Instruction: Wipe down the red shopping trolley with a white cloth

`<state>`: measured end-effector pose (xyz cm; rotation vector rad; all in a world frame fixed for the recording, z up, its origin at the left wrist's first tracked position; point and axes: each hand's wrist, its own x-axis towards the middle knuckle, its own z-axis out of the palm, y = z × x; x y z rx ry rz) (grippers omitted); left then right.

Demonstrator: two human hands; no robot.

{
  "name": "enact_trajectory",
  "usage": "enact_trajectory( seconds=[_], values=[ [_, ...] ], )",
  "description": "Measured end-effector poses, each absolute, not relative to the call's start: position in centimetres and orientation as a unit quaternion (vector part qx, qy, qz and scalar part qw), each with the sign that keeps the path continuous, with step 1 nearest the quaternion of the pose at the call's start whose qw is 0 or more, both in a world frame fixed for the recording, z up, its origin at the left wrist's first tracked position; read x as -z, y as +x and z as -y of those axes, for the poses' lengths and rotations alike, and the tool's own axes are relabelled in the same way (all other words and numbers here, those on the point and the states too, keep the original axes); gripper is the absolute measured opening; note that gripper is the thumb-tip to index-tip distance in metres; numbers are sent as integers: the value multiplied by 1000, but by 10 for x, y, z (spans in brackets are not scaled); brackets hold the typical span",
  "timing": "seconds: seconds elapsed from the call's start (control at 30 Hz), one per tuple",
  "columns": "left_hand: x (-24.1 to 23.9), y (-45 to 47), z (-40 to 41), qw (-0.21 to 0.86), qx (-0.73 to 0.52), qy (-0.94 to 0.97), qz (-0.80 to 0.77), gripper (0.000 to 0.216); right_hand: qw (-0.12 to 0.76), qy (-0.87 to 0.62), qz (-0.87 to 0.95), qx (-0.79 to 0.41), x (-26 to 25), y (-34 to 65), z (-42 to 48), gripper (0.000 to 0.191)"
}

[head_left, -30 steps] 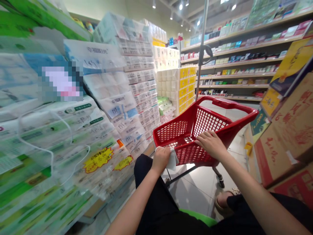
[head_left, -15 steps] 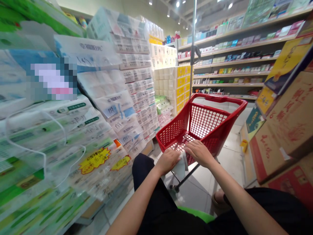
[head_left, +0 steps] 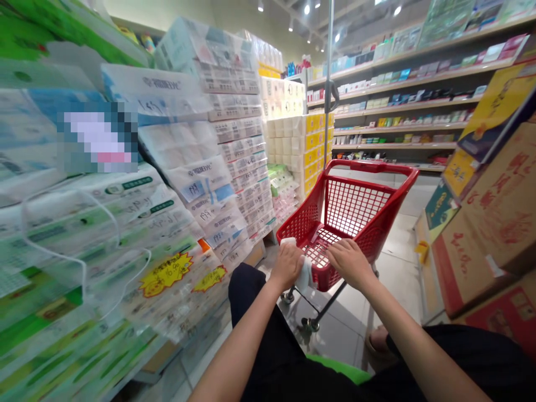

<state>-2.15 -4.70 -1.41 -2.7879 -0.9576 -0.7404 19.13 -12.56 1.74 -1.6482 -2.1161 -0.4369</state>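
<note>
A red plastic shopping cart (head_left: 302, 215) with a lattice basket stands in front of me, its low end toward my knees. My left hand (head_left: 286, 267) is closed on a white cloth (head_left: 307, 272) at the cart's near rim. Part of the cloth sticks up past the fingertips, and the rest hangs beside the hand over the rim. Farther right along the same end, my right hand (head_left: 350, 263) curls over the rim and holds the cart; its fingertips are inside the basket.
Packs of tissue paper (head_left: 230, 131) are piled high at the left, with yellow price tags (head_left: 166, 273) and a white cable (head_left: 79, 259) in front. Cardboard boxes (head_left: 488, 240) line the right. Goods fill the wall shelves (head_left: 389, 131) behind a glass door edge. My legs flank a green seat (head_left: 337, 368).
My left hand has moved left along the rim with the cloth, and my right hand slightly right, so the gap between them is wider. The cart's near end has shifted a little.
</note>
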Motion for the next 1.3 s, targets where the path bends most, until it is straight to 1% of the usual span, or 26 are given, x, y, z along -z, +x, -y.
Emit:
enact_trajectory(
  seconds=[0.17,0.27,0.37,0.47,0.6,0.73,0.9,1.0,1.07,1.1,1.2,1.3],
  values=[
    [18,5,70,61,264,-900,342,23,193,-619,738,189,-8,147,145,26],
    [22,15,80,61,269,-902,331,23,198,-628,728,192,-5,149,159,26],
    [24,13,76,69,240,-937,246,26,202,-616,740,181,-2,170,173,25],
    [21,0,56,80,206,-964,150,30,212,-609,743,179,2,189,184,24],
    [13,-22,25,82,195,-972,104,31,227,-601,743,185,7,196,190,24],
    [7,-30,22,81,200,-968,130,28,236,-598,742,190,7,190,185,22],
    [16,-2,61,84,241,-941,221,27,259,-609,734,155,7,179,178,22],
    [24,24,90,62,261,-936,228,25,315,-601,724,119,8,175,178,22],
    [27,38,104,40,276,-930,239,27,354,-591,719,93,7,177,178,28],
    [28,43,108,29,281,-928,242,29,359,-583,724,81,7,181,177,31],
    [24,45,109,-3,272,-935,228,31,324,-565,755,77,3,202,174,30],
    [18,36,101,-32,252,-946,200,33,287,-575,756,123,-1,233,167,27]
  ],
)
